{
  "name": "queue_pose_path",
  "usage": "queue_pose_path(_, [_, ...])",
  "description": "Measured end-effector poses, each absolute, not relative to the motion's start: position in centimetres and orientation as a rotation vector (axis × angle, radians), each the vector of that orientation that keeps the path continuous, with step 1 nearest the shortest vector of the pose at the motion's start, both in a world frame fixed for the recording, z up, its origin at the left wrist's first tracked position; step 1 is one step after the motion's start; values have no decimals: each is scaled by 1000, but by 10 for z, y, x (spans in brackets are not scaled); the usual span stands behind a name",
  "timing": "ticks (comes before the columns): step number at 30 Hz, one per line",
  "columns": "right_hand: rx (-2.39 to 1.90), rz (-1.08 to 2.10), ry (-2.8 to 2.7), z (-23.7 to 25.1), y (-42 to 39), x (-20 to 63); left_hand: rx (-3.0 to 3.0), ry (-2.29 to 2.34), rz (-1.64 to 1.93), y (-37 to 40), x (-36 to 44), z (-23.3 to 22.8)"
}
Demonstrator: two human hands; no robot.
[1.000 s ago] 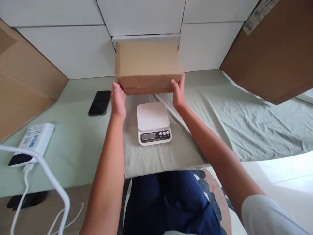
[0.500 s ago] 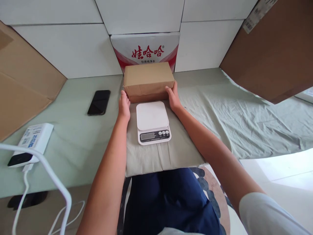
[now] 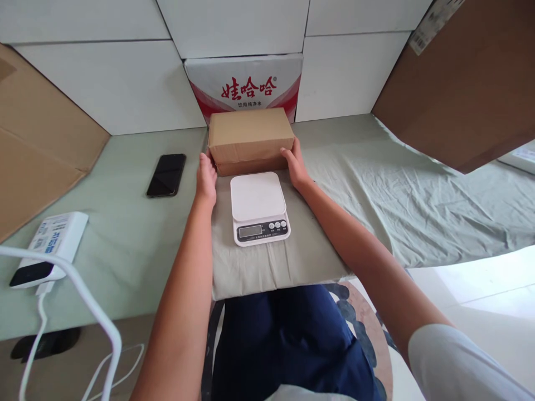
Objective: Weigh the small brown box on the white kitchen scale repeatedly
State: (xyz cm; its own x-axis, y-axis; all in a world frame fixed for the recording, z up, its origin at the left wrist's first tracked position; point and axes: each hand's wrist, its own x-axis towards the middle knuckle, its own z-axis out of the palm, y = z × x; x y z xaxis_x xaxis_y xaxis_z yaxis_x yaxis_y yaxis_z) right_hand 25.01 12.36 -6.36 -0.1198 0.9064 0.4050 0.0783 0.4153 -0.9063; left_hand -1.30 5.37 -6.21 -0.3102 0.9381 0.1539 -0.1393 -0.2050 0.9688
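On the cloth-covered bench (image 3: 125, 211), right fingers (image 3: 297, 148) clasp a cardboard box (image 3: 251, 142) just behind a digital scale (image 3: 257, 197), left fingers (image 3: 211, 168) alongside, hold unclear, so a lopsided pull could knock the scale.

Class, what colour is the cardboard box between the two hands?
The cardboard box is light brown, best seen in the head view.
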Motion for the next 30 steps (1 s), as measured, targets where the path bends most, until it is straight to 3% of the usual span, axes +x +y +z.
queue_pose_path(6, [-888,833,-1548,-51,118,246,1156,1153,1706,50,2,-44])
queue_pose_path(12, [-703,656,-1716,-28,66,264,1353,1136,1787,-9,3,-10])
queue_pose_path(20, [-789,699,-1748,-44,-20,290,1377,1171,1861,-102,28,-30])
queue_pose_path(30, [-819,693,-1746,-41,-26,288,1290,1211,1808,-112,34,-34])
